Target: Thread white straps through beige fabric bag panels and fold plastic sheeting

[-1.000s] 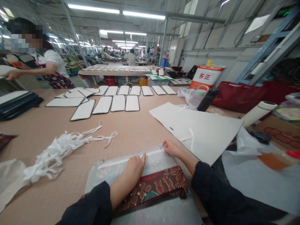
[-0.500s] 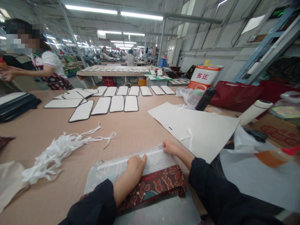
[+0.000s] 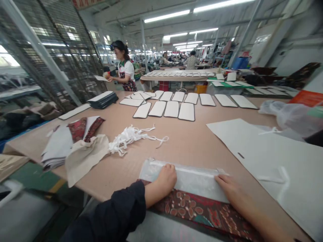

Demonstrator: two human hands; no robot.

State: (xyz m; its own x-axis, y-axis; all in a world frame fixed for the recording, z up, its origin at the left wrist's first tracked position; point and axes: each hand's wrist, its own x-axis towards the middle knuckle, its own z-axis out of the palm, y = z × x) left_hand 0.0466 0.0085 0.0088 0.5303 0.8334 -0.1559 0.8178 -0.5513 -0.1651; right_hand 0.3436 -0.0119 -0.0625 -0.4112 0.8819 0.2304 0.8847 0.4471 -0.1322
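Note:
A translucent plastic sheet (image 3: 196, 188) lies at the table's near edge, a narrow white strip (image 3: 191, 172) running along its far side. Brown and red patterned fabric (image 3: 194, 210) is folded across the sheet, nearer to me. My left hand (image 3: 168, 178) is closed on the strip, left of its middle, fingers curled down and their tips partly hidden. At the strip's right end, my right hand (image 3: 224, 184) pinches strip and sheet edge between thumb and fingers. My right forearm crosses the fabric's right part.
Tangled white ties (image 3: 128, 137) and beige cloth (image 3: 87, 153) lie to the left. Dark-edged white panels (image 3: 171, 109) lie in rows farther back. A large white sheet (image 3: 267, 151) covers the right side. Another person (image 3: 124, 70) stands beyond the table, holding a pale panel.
My view has swung left, bringing the stacked cloth into sight. My left fingertips, stretched along the strip before, are now curled. My right hand remains at the strip's right end.

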